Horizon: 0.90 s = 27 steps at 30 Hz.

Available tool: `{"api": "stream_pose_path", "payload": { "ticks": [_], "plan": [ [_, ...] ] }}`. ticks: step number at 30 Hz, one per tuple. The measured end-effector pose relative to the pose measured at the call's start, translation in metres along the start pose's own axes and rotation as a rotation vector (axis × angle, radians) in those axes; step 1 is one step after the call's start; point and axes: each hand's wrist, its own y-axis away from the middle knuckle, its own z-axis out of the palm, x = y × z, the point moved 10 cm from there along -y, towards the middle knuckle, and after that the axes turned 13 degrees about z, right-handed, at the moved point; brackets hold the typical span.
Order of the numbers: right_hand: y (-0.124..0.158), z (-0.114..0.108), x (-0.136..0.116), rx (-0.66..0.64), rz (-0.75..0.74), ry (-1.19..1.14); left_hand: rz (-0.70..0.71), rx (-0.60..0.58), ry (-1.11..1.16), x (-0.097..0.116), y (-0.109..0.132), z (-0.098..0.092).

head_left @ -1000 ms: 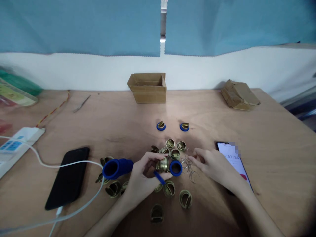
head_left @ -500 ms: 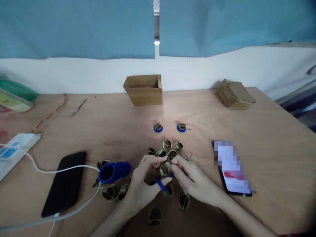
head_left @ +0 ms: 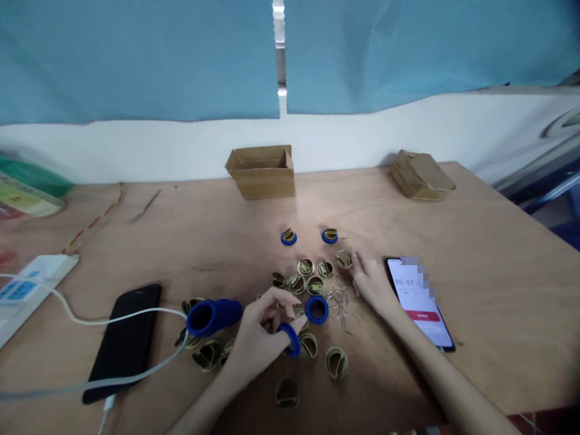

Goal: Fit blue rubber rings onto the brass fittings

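Observation:
My left hand (head_left: 260, 335) is curled around a blue ring (head_left: 289, 338), pinched between thumb and fingers just above the table. A second blue ring (head_left: 316, 309) lies flat beside it. My right hand (head_left: 371, 281) rests further back with fingertips next to a brass cap (head_left: 344, 259); whether it grips the cap is unclear. Several brass caps (head_left: 308, 275) lie scattered between and in front of my hands. Thin wire rings (head_left: 339, 301) lie in a loose heap by my right hand. Two caps fitted with blue rings (head_left: 289, 237) (head_left: 329, 235) stand behind.
A blue tube (head_left: 212, 316) lies left of my left hand. A black phone (head_left: 124, 338) with a white cable is at the left, a lit phone (head_left: 419, 299) at the right. Two cardboard boxes (head_left: 261, 171) (head_left: 421, 174) stand at the back. A white power strip (head_left: 31, 281) sits far left.
My hands came together on a brass piece, then parted. My right hand moved back and right to a brass cap there. A blue ring now lies on the table.

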Motion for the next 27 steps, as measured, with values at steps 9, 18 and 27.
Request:
{"api": "stream_pose_path", "payload": {
  "ticks": [9, 18, 27],
  "plan": [
    [-0.006, 0.006, 0.005, 0.014, -0.014, 0.172, -0.211, 0.091, 0.284, -0.021, -0.003, -0.013],
    [-0.001, -0.009, -0.004, 0.041, -0.062, 0.199, -0.231, 0.029, 0.429, -0.024, -0.002, 0.002],
    [0.063, -0.027, -0.068, 0.157, -0.493, -0.085, -0.262, 0.02, 0.42, -0.026, -0.001, 0.002]
  ]
}}
